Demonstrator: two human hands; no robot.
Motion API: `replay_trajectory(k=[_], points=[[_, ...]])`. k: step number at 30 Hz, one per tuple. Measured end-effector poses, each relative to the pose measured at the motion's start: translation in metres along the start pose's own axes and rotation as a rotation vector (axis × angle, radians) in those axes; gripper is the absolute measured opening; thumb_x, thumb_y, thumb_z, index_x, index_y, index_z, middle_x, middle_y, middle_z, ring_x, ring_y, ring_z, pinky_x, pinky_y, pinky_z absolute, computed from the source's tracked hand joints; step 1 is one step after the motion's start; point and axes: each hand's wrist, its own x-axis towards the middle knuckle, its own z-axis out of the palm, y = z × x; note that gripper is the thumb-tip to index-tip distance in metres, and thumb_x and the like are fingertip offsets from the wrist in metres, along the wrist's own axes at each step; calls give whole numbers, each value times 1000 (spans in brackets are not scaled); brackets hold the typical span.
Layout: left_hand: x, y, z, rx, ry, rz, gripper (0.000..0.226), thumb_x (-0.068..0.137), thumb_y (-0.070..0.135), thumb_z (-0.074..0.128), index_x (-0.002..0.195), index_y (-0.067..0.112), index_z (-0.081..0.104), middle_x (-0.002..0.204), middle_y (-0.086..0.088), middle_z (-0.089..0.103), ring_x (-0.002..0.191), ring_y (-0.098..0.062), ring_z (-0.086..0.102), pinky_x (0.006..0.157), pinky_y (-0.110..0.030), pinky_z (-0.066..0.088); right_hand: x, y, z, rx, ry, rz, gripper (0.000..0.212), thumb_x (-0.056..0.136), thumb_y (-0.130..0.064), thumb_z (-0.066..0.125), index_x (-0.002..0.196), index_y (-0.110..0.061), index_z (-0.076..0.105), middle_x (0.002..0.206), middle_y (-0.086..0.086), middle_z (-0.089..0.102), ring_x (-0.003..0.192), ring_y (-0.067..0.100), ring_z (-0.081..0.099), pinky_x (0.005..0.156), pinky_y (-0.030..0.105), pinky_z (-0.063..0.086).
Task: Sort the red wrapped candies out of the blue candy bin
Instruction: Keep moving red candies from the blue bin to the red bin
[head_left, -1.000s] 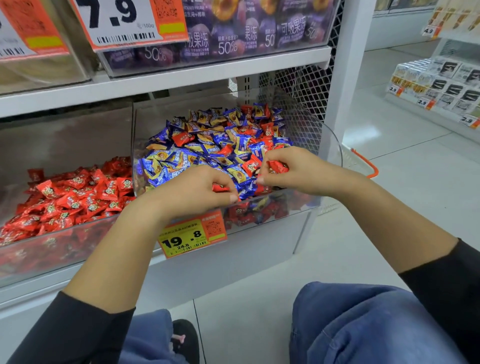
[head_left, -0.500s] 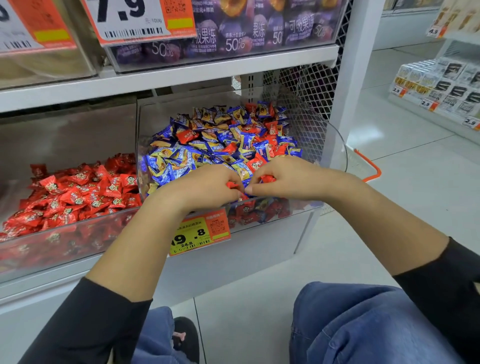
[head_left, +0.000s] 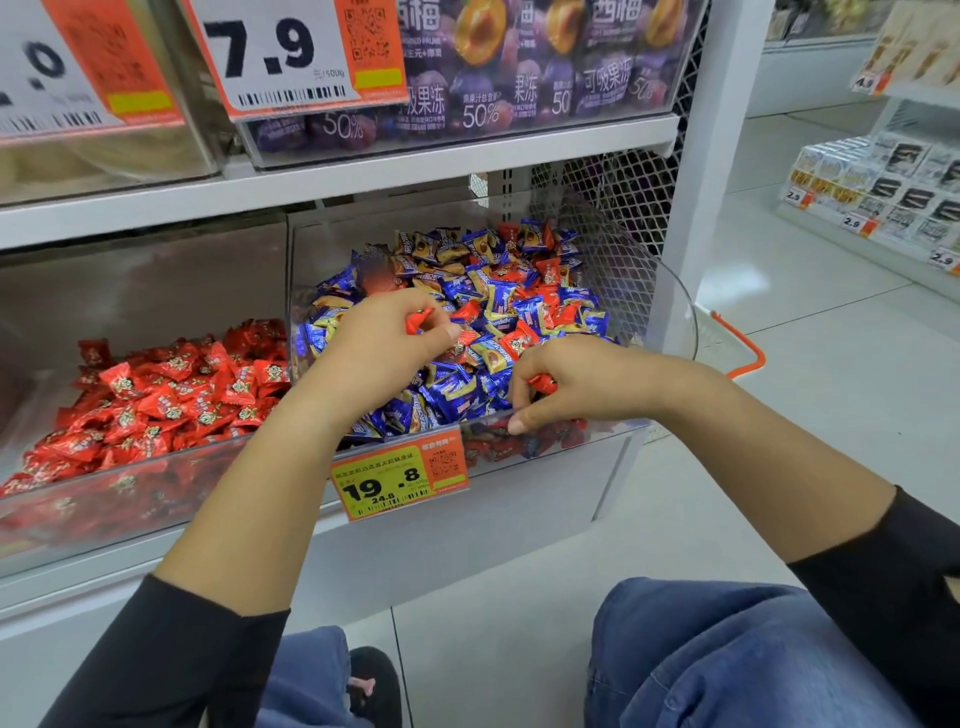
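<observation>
Fingers of left hand (head_left: 387, 345) pinch crinkly red wrapped candy (head_left: 418, 321), now lifted further back over clear plastic bin of blue candies (head_left: 670, 291); right hand (head_left: 571, 382) curls round another, probably one piece. More reds remain.

A shop aisle is shown, floored in pale grey tiles (head_left: 810, 395) on which soft light is reflected. White metal shelving (head_left: 363, 179) is seen at 12 o'clock, closed at the back by wire mesh (head_left: 618, 208) and carried by a white upright post (head_left: 711, 156). Purple fruit-jelly packets (head_left: 519, 67) are stacked on the upper shelf behind an orange price tag (head_left: 291, 54) marked 7.9. A second low rack of small boxed goods (head_left: 883, 187) is set at 2 o'clock. An orange handle (head_left: 748, 353) is glimpsed at 3 o'clock.
</observation>
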Motion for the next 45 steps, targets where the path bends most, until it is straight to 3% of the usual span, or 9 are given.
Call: replay_trajectory(k=[4,12,18,22,29,33,39,42,45], points=[[-1,-1,3,53,8,21,15,93,34,57,88,21,61,78,8,59,65,-6,49,55,-22,33,6,-5,7,-16,-31,-27,24,81,-39,73,79,-28,52,79,-10,56,74,8,50,63,29,38],[-1,-2,3,88,-1,39,13,94,31,57,88,21,62,74,15,53,66,0,46,56,-19,31,6,-1,6,42,-3,-35,33,79,-45,73,105,-28,66,106,-13,63,96,8,55,81,27,45],[4,0,-1,1,77,-31,16,97,33,49,92,19,55,78,5,60,62,-4,54,53,-22,41,-1,10,-10,316,382,50,32,77,-46,75,65,-19,61,67,-4,57,59,7,49,62,29,42],[8,2,8,-20,97,-77,17,99,33,43,100,17,48,77,-4,63,63,-17,57,60,-37,48,8,27,-13,225,539,191,6,83,-26,68,83,-20,65,93,1,68,75,15,61,72,33,50],[19,-1,18,172,207,-32,25,101,37,38,120,27,51,64,6,58,58,-12,57,52,-30,42,34,27,2,-318,315,55,47,90,-19,58,134,-33,54,136,-7,55,121,17,53,90,36,50],[33,-3,14,292,260,-13,27,99,45,39,105,27,58,69,8,62,67,-15,60,54,-28,42,32,33,2,-350,394,121,34,94,-32,55,128,-32,59,123,-2,63,108,20,60,78,32,50],[56,1,29,390,152,-31,23,94,37,56,88,16,59,78,1,62,77,-20,60,61,-31,45,13,43,-24,191,764,288,21,84,-47,66,80,-27,64,73,-11,63,69,10,59,65,29,46],[65,-1,35,500,48,-57,21,94,34,57,92,15,63,81,-1,64,78,-22,61,59,-30,45,17,44,-36,293,790,320,7,88,-33,64,82,-32,68,71,-14,63,70,14,64,66,30,52],[68,0,39,573,-19,-21,20,94,36,57,99,18,63,88,0,64,84,-24,61,60,-30,44,36,43,-41,292,689,365,23,88,-19,61,108,-28,70,84,-6,68,53,10,56,53,24,47]])
